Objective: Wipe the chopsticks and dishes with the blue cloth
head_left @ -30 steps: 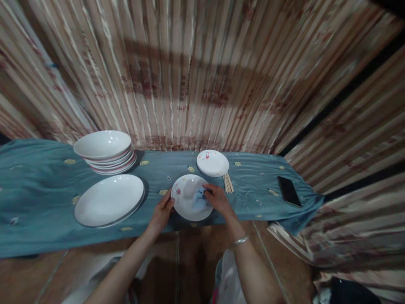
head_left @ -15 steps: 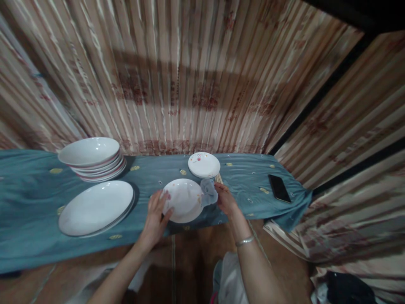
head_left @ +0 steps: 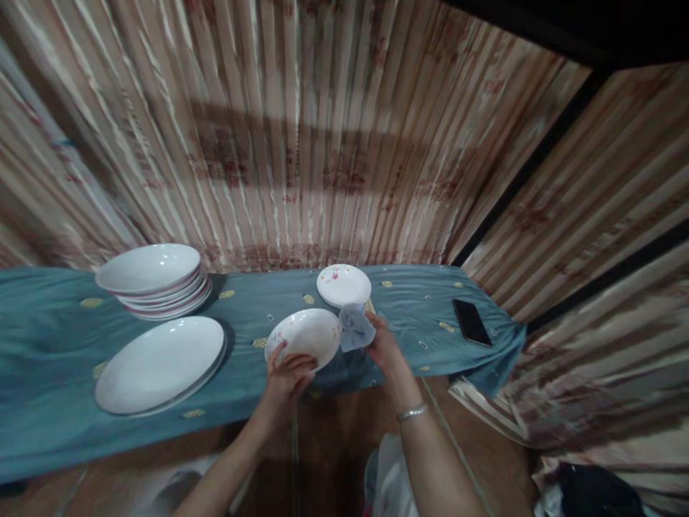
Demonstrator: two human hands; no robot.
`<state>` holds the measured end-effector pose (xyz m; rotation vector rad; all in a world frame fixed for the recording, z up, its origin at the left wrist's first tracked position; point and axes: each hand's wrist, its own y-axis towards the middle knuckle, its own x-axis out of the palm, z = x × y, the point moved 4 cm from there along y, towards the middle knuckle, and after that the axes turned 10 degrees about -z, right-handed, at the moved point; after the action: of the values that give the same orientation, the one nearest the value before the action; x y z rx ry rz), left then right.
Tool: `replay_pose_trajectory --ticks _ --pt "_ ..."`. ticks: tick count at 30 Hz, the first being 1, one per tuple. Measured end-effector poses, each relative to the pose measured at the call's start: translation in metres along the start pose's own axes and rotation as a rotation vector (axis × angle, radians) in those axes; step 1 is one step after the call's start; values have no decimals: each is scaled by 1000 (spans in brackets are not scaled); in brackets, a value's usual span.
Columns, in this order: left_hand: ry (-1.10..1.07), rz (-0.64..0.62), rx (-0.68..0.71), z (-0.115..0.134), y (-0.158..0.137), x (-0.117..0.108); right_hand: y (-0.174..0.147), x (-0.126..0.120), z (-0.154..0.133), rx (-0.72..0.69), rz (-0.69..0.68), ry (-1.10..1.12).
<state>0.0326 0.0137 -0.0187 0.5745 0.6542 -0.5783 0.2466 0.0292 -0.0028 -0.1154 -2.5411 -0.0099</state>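
Note:
A white plate with small floral prints (head_left: 309, 332) is tilted over the near part of the table. My left hand (head_left: 288, 373) grips its near rim, fingers over the inner face. At the plate's right rim is a pale blue cloth (head_left: 355, 327), pinched in my right hand (head_left: 383, 341). Just behind lies another floral white plate (head_left: 343, 285), flat on the tablecloth. What looks like a bundle of thin sticks shows partly between that plate and my right hand.
Left on the blue tablecloth (head_left: 247, 395) stands a stack of white bowls and plates (head_left: 153, 276). In front of it lie large oval plates (head_left: 161, 366). A black phone (head_left: 472, 322) rests at the right end. A pleated curtain (head_left: 301, 179) hangs behind.
My left hand has shifted from the plate's left side to its near rim, and the plate has turned and tilted. The right hand with the cloth stays at the right rim.

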Motion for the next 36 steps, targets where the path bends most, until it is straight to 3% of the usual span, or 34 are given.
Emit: replay_pose_trajectory --ticks 3,6,8,11,15,19,24,31,36 --pt "-279 186 -228 -6 -1 -23 1 0 -6 -48 34 51" --pt "-720 319 -454 -6 -6 -39 2 9 -11 -97 18 26" --pt "-1014 415 -501 2 -7 -45 3 18 -11 -135 15 -42" --pt "-1253 477 -528 15 -6 -48 2 41 -8 -237 8 -237" --pt "-1361 459 -518 17 -5 -45 -17 93 -4 -465 -143 -640" --pt "-1426 556 -419 0 -9 -44 -46 142 12 -632 -287 -1160" --pt "-1462 588 -415 -12 -14 -42 -47 160 32 -706 -221 -1563" --pt "-1476 566 -434 -7 -15 -42 -28 152 33 -663 -111 -1577" --pt "-1500 581 -466 -14 -17 -41 -13 128 33 -613 -60 -1377"
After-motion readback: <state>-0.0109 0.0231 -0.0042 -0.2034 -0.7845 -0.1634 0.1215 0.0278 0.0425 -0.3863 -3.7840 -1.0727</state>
